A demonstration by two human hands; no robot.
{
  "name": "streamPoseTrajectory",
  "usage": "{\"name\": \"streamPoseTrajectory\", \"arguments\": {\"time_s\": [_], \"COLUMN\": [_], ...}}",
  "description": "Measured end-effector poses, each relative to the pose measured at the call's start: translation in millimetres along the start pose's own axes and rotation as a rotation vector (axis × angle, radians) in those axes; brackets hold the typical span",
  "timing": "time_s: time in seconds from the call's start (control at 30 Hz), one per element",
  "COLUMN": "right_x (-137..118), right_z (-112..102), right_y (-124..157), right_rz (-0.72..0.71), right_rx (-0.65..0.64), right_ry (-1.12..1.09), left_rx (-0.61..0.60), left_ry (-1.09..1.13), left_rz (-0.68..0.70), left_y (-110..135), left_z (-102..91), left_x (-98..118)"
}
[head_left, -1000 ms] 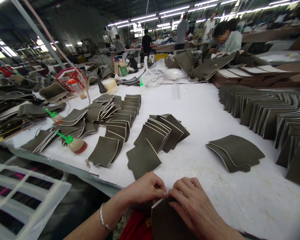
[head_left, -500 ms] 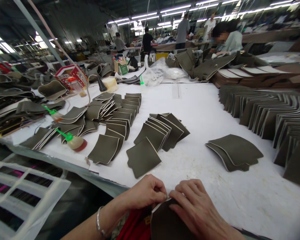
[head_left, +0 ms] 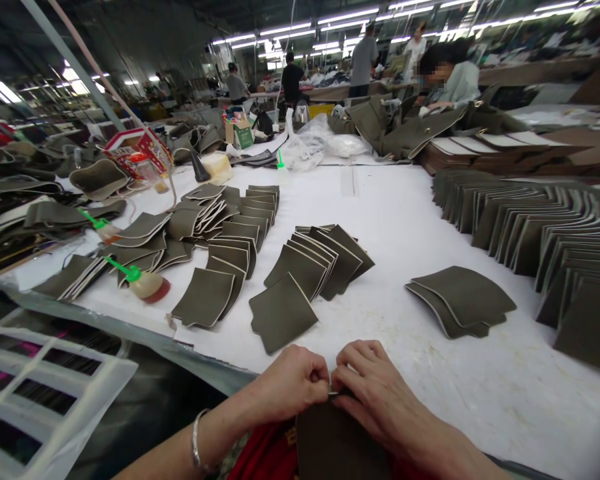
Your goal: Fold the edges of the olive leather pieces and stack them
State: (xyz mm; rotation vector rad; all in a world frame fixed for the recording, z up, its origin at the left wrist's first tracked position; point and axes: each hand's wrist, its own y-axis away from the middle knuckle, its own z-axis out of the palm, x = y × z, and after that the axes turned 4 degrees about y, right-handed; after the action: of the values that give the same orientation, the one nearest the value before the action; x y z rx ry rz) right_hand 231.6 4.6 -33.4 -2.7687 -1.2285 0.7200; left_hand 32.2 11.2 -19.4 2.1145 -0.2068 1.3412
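At the near edge of the white table (head_left: 420,220) both my hands pinch the top edge of one dark olive leather piece (head_left: 337,443) that hangs toward my lap. My left hand (head_left: 293,383) is closed on its left corner, and a bracelet shows on that wrist. My right hand (head_left: 375,393) is closed on the same edge, fingertips touching the left hand's. Just beyond my hands lies a single olive piece (head_left: 283,313). Behind it are fanned rows of the same pieces (head_left: 325,260).
A small stack of olive pieces (head_left: 460,300) lies to the right. Folded pieces (head_left: 540,233) stand in rows at far right. Glue bottles with green nozzles (head_left: 140,283) lie at left. A white plastic crate (head_left: 40,393) sits at lower left. Other people work at far tables.
My hands have drawn closer together on the piece's top edge and shifted slightly left. The view has drifted a little; the pieces on the table have not moved.
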Motion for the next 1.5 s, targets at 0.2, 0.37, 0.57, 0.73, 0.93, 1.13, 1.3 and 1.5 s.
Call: {"name": "streamPoseTrajectory", "arguments": {"time_s": [0.2,0.37,0.57,0.73,0.93,1.13,1.3,1.5], "right_x": [-11,-38,-47,-35,-32,-28,-30,-33], "right_z": [0,-37,-77,-19,-3,6,6,5], "right_y": [-5,-6,-17,10,27,24,26,26], "right_rz": [-0.024,-0.109,-0.102,-0.042,0.167,0.179,0.156,0.141], "right_rx": [-0.056,-0.029,-0.006,0.146,-0.065,-0.071,-0.1,-0.143], "right_ry": [0.027,0.044,-0.116,-0.289,-0.35,-0.318,-0.222,-0.12], "left_rx": [0.074,0.125,-0.164,-0.313,-0.199,-0.074,-0.074,-0.096], "left_ry": [-0.212,-0.257,-0.066,0.169,0.132,-0.105,-0.107,-0.149], "left_rz": [0.008,-0.009,0.045,0.044,0.06,0.1,0.125,0.162], "left_y": [-4,-10,-7,3,32,42,40,38], "left_z": [-5.0,-27.3,-38.2,-17.1,-14.7,-10.1,-4.6,-3.3], "left_x": [6,18,35,5,-8,-3,-7,-6]}}
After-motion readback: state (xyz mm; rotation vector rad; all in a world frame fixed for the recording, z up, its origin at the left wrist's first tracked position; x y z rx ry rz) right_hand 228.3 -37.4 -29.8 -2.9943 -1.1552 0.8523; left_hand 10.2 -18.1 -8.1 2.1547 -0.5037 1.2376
